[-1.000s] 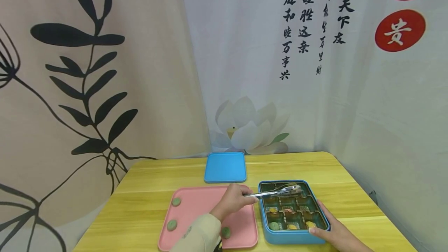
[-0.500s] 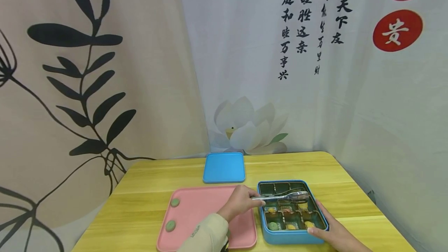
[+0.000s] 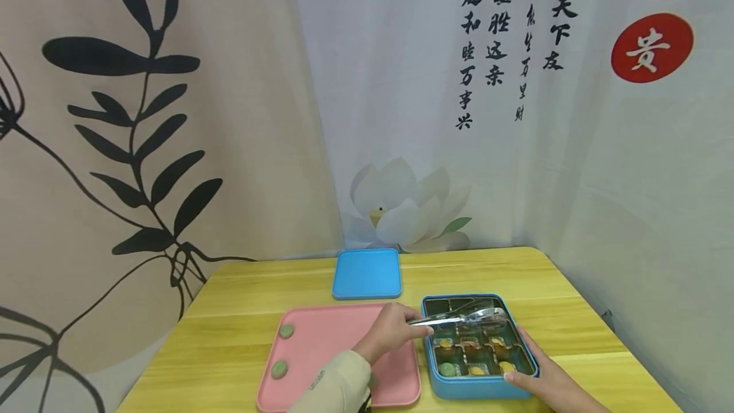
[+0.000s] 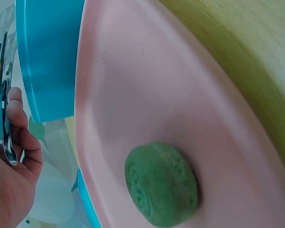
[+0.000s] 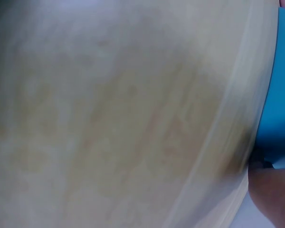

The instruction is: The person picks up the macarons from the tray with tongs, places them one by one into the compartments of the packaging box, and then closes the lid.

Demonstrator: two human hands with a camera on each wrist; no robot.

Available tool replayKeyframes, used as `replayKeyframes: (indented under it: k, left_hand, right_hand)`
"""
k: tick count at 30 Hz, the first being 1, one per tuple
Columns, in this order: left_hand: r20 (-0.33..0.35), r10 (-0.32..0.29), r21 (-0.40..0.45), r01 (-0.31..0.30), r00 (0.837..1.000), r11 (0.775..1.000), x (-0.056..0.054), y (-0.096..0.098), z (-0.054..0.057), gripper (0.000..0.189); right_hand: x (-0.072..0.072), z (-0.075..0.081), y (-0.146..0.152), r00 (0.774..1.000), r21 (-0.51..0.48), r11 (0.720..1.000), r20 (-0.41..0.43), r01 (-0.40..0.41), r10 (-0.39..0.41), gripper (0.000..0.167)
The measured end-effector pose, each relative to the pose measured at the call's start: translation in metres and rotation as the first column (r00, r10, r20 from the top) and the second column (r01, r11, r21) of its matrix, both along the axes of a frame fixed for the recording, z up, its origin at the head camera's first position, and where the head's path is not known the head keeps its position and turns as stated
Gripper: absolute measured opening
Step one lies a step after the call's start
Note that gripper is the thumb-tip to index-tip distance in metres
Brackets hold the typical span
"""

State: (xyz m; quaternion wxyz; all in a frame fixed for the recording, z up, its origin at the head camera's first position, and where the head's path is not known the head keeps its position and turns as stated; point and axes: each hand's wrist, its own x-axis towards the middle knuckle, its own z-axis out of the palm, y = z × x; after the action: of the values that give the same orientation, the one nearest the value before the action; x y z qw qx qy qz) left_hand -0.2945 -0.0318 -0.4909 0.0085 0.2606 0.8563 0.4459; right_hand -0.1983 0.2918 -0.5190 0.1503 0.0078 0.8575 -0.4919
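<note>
My left hand (image 3: pixel 392 330) holds metal tongs (image 3: pixel 441 319) by the handle end, and their far end reaches over the back part of the blue box (image 3: pixel 478 389). Inside the box, a dark divided insert holds a green mooncake (image 3: pixel 447 369) in the near left compartment and yellow pieces (image 3: pixel 507 367) in others. My right hand (image 3: pixel 541 375) grips the box at its near right corner, thumb on the rim and fingers along the side. In the left wrist view a green mooncake (image 4: pixel 161 185) with a pressed pattern lies on the pink tray (image 4: pixel 133 85), below my left wrist.
Two more green mooncakes (image 3: pixel 279 369) lie along the left side of the tray. Behind it, a flat blue lid-like tray (image 3: pixel 367 274) rests near the back of the wooden table (image 3: pixel 229 311). A printed curtain (image 3: pixel 264 113) hangs right behind the table.
My left hand and the tongs have shifted slightly right over the box. A yellow piece shows more plainly in the middle row's right compartment. My right hand stays on the box.
</note>
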Motion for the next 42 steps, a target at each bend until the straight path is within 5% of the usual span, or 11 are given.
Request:
replayKeyframes:
  k: [10,22,42]
  left_hand:
    - [0.041,0.033,0.071,-0.036,0.999,0.997,-0.003,-0.022,0.002,0.017]
    - [0.165,0.069,0.107,-0.087,0.984,0.99,-0.006,-0.076,0.003,0.03]
    - [0.083,0.137,-0.01,-0.136,0.987,0.991,0.008,-0.143,0.001,0.028]
  right_hand:
    - [-0.002,-0.001,0.002,1.0,0.018,1.0,-0.011,-0.002,0.002,0.1]
    - [-0.004,-0.002,0.003,1.0,0.033,0.999,-0.021,-0.01,0.01,0.099]
    - [-0.003,-0.003,0.004,1.0,0.003,1.0,-0.017,-0.013,0.013,0.099]
